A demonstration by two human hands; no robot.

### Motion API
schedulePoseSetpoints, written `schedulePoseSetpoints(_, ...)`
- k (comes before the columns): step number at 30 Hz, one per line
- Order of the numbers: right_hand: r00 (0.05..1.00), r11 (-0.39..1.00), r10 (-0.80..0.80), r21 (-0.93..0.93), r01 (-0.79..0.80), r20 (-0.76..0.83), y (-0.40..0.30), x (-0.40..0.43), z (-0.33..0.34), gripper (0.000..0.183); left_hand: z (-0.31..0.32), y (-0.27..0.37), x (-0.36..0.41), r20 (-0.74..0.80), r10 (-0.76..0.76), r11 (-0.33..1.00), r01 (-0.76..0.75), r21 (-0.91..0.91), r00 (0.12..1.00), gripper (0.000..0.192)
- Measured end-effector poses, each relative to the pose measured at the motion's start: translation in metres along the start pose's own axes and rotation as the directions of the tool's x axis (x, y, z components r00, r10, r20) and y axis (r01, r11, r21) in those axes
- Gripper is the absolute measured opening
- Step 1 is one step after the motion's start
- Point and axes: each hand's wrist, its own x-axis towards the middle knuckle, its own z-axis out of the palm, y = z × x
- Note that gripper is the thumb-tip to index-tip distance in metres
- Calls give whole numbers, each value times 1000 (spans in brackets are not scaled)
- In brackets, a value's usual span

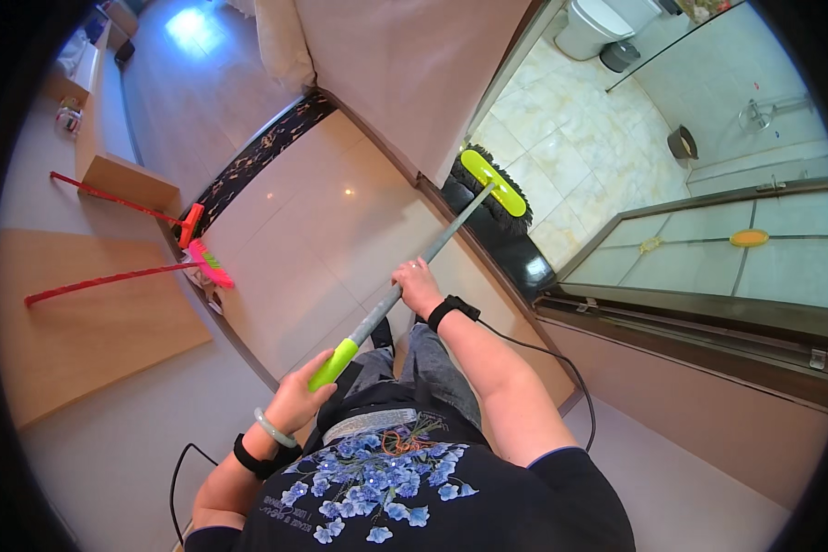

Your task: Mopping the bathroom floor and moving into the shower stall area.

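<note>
My left hand [302, 390] is wrapped around the lime-green grip [334, 366] at the near end of a long mop handle. Farther along, my right hand [417, 284] grasps the grey metal pole [448, 234]. The pole slants away from me to the upper right. At its far end a lime-green mop head [491, 181] with dark grey shaggy fringe [521, 222] lies over the black stone threshold [517, 259] of a bathroom doorway. Part of the fringe reaches the marbled tiles [559, 162] beyond.
A pink broom [210, 263] and a red-handled tool with an orange head [191, 225] lean at the left wall. A wall corner [414, 90] juts out ahead. Inside the bathroom are a toilet [597, 26], a bin [619, 56] and a bucket [682, 143]. A glass-panelled door [704, 241] stands right.
</note>
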Motion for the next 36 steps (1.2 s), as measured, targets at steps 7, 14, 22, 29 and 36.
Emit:
schedulePoseSetpoints(7, 1000, 1000, 2, 15, -2, 1, -62, -24, 24, 12, -33, -2, -48, 102, -79, 993, 87, -81, 992, 54)
schedulePoseSetpoints(14, 997, 991, 56, 115, -62, 52, -66, -30, 22, 24, -27, -9, -44, 135, -243, 955, 261, -138, 960, 55)
schedulePoseSetpoints(22, 955, 990, 133, -16, -142, -263, -37, -11, 9, 29, -3, 2, 38, 169, -245, 954, 269, -134, 955, 52)
schedulePoseSetpoints(29, 998, 995, 50, -81, -52, -25, -55, -5, -4, 12, -17, -25, 16, 119, -114, 988, 126, -93, 986, 55)
schedulePoseSetpoints(36, 960, 959, -265, 121, 254, 86, -139, -19, -6, 10, -63, -18, -80, 119, -424, 871, 440, -219, 898, 56)
